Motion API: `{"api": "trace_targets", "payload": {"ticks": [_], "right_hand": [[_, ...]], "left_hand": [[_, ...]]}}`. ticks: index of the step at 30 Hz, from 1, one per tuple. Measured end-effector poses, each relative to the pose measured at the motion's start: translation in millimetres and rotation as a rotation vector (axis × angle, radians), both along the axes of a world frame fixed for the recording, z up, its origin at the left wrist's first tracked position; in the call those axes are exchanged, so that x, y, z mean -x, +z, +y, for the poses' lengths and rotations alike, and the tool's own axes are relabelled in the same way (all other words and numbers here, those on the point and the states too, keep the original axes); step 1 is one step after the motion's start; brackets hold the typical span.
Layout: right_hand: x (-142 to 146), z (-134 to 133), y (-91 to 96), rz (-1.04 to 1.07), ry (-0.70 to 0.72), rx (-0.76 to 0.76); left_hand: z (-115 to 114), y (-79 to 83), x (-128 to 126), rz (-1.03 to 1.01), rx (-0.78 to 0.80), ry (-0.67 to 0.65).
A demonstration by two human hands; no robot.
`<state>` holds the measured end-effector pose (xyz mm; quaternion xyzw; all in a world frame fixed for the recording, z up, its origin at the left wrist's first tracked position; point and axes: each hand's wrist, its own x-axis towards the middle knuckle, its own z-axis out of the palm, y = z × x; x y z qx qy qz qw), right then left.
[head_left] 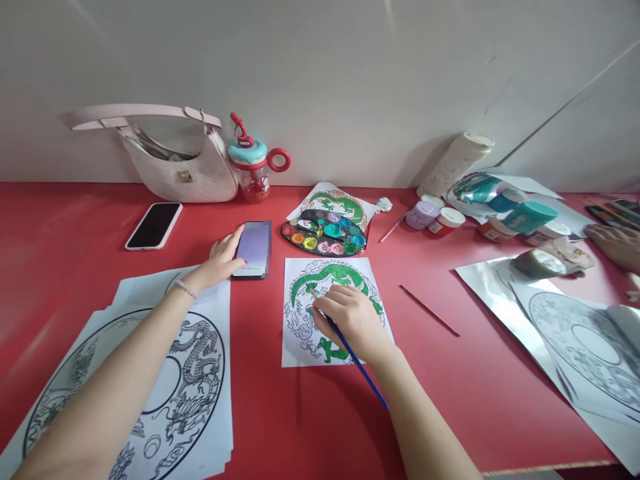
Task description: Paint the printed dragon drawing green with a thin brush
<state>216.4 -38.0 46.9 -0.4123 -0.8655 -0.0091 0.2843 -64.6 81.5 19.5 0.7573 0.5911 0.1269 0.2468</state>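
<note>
My right hand [353,320] is closed round a paintbrush with a blue handle [363,370]. Its tip meets a small sheet with a dragon drawing [295,347], whose body is largely painted green. My left hand [223,259] reaches to a phone with a lit, purplish screen [255,250]. The thumb touches the screen while the other fingers stretch along the phone's left edge. Just beyond the drawing lies a paint palette [324,233] with several coloured wells. It partly covers another green dragon picture [340,200].
Printed circular dragon sheets [200,427] lie under my left forearm. A second phone [154,227], white handbag [185,170] and cup with a straw [255,173] stand at back left. Rightward are a loose brush [430,311], paint jars [445,221], more sheets [580,340] and another person's hand [613,247].
</note>
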Motion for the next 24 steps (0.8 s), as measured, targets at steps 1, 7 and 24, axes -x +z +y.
{"api": "trace_targets", "payload": {"ticks": [1,7,24], "right_hand": [[0.1,0.1,-0.1,0.001,0.0,-0.002],[-0.1,-0.5,-2.0,0.0,-0.003,0.002],[0.0,0.0,-4.3,-0.009,0.003,0.023]], "left_hand": [[-0.1,0.0,0.1,-0.003,0.002,0.004],[-2.2,1.5,0.4,-0.04,0.01,0.011],[0.0,-7.3,8.0,-0.096,-0.05,-0.033]]}}
